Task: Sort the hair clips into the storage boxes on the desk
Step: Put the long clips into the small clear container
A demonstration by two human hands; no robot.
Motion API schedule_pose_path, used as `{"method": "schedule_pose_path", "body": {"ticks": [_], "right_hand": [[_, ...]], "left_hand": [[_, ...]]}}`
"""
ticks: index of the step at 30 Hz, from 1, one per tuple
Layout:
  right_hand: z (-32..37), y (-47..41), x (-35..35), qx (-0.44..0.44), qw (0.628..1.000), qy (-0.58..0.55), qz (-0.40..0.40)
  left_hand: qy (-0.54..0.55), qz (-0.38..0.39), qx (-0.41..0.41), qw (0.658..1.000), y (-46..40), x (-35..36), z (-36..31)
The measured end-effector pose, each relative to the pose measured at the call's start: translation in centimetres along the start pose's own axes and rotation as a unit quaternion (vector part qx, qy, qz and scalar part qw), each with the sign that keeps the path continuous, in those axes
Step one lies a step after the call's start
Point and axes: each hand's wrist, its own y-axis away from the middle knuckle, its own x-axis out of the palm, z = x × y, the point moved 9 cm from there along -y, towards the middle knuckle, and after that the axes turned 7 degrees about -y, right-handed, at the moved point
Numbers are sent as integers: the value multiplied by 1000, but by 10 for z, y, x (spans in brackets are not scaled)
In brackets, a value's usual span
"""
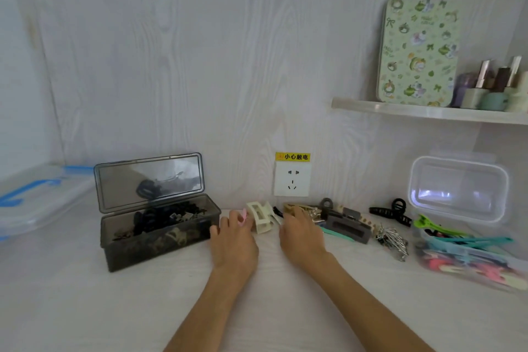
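My left hand [233, 240] rests on the desk with a small pink clip [243, 215] between its fingertips, right beside a cream claw clip [261, 217]. My right hand [300, 233] lies palm down, its fingers over a tan clip [291, 208] at the left end of a row of loose clips; whether it grips one is hidden. A grey claw clip [347, 227], a black claw clip [393, 213] and metal clips [393, 238] lie further right. A smoky box [160, 240] with its lid up holds dark clips. A clear box [468, 258] holds colourful clips.
A wall socket [292, 182] sits just behind the clips. The clear box's lid [458, 187] leans on the wall at right. A clear bin with blue handles [40, 194] lies at far left. Above right, a shelf [428, 113] carries a green patterned tin and small bottles.
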Motion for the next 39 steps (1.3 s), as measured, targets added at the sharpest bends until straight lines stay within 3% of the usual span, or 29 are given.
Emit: {"method": "schedule_pose_path", "body": {"ticks": [3, 9, 14, 18, 26, 33, 39], "right_hand": [[-2, -12, 10, 34, 999, 38, 13], [-4, -21, 18, 47, 993, 103, 43], [-7, -17, 8, -23, 993, 117, 7], [-11, -13, 10, -48, 994, 93, 18], [-18, -17, 2, 72, 995, -65, -25], [-28, 4, -3, 0, 999, -46, -8], [-51, 27, -25, -9, 1000, -8, -6]], "left_hand": [[32, -4, 18, 999, 0, 3, -6], [46, -29, -34, 998, 2, -8, 0], [56, -43, -69, 995, 4, -15, 11], [71, -47, -77, 993, 3, -16, 12], [75, -72, -76, 992, 5, -18, 20], [106, -95, -112, 983, 12, -28, 29], [175, -225, -98, 954, 24, -60, 29]]}}
